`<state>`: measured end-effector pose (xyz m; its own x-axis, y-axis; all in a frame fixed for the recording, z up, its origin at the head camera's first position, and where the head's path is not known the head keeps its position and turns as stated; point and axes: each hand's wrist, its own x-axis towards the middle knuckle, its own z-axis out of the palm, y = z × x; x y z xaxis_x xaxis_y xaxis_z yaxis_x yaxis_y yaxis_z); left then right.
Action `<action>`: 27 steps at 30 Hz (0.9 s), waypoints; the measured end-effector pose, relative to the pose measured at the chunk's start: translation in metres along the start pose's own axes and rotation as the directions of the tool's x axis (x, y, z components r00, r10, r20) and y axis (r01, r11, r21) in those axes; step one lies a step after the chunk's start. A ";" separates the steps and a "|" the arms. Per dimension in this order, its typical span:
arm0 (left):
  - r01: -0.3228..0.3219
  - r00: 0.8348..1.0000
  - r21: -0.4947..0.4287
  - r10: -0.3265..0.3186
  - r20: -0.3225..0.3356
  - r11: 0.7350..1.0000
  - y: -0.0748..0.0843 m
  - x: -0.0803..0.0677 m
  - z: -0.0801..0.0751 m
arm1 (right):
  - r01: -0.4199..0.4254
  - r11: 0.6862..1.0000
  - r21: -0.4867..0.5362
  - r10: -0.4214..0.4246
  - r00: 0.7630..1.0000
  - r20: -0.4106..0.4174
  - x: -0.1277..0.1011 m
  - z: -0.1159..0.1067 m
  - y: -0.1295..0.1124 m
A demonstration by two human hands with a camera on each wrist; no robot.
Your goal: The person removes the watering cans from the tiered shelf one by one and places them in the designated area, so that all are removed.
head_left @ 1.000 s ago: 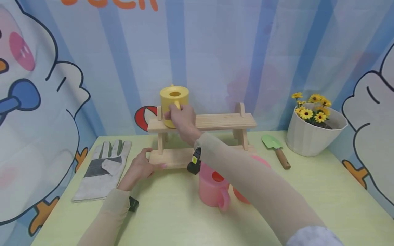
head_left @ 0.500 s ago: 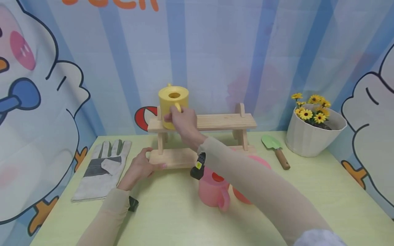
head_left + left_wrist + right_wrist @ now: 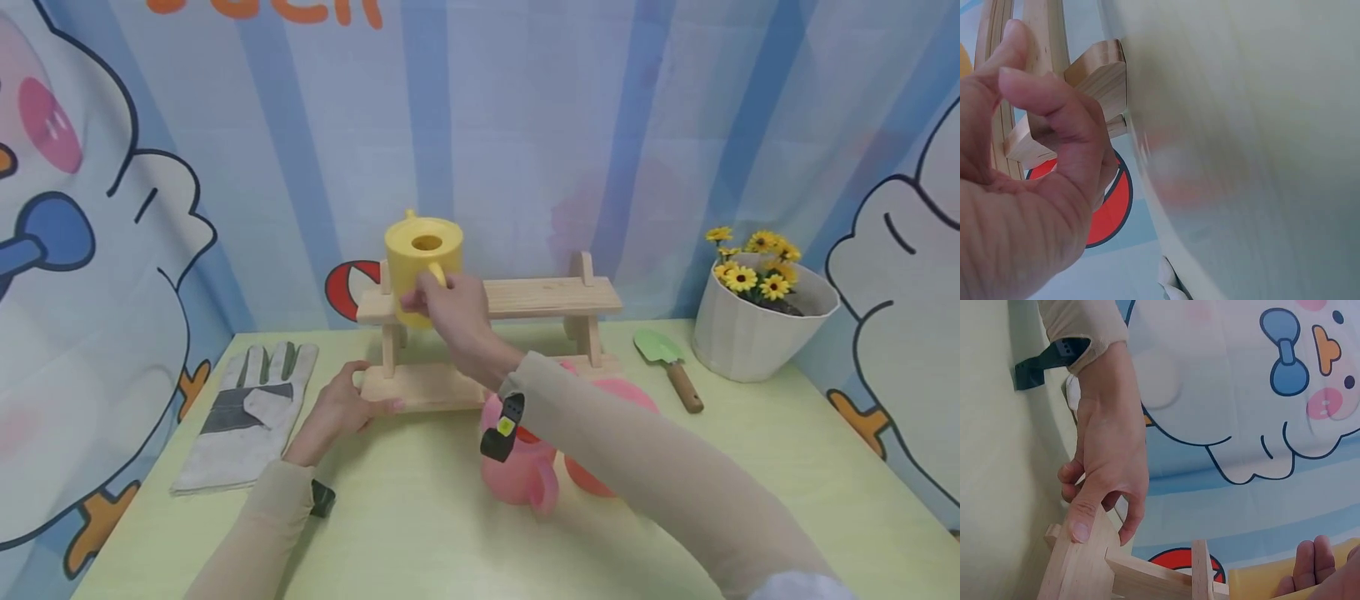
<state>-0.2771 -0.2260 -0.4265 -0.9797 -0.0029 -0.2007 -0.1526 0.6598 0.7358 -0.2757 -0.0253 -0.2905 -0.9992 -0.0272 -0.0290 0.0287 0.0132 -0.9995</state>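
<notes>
A yellow watering can (image 3: 423, 254) stands at the left end of the upper board of a small wooden rack (image 3: 540, 296). My right hand (image 3: 448, 304) grips the can's handle from the front; in the right wrist view its fingertips (image 3: 1313, 562) lie against the yellow can (image 3: 1260, 582). My left hand (image 3: 341, 408) pinches the left end of the rack's lower board, thumb on top. The right wrist view shows this left hand (image 3: 1107, 481) on the rack (image 3: 1094, 565), and in the left wrist view its fingers (image 3: 1029, 94) curl round the wood (image 3: 1100, 72).
A pink watering can (image 3: 517, 475) stands on the table under my right forearm, with a pink-red object (image 3: 622, 392) behind it. A work glove (image 3: 247, 412) lies left. A green trowel (image 3: 663, 358) and a white pot of yellow flowers (image 3: 757, 329) are right.
My right forearm has drawn back toward me, and the yellow can has come slightly forward over the upper board's front edge. The left hand has stayed on the lower board.
</notes>
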 end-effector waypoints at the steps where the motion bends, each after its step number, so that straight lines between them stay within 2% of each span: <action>1: -0.003 1.000 0.002 0.003 -0.003 1.000 0.000 0.000 0.000 | 0.000 1.000 0.002 0.000 1.000 0.009 -0.002 -0.001 0.000; 18: -0.014 1.000 -0.001 0.014 -0.003 1.000 -0.001 0.002 0.001 | 0.002 1.000 0.025 -0.004 0.996 0.090 -0.041 -0.018 0.008; 27: 0.009 1.000 -0.014 -0.009 0.004 1.000 -0.001 0.001 0.002 | -0.010 1.000 0.012 0.009 0.995 0.102 -0.061 -0.022 0.021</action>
<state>-0.2775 -0.2249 -0.4283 -0.9777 -0.0058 -0.2099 -0.1633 0.6493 0.7428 -0.2150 -0.0019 -0.3098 -0.9909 -0.1289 -0.0394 0.0395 0.0018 -0.9992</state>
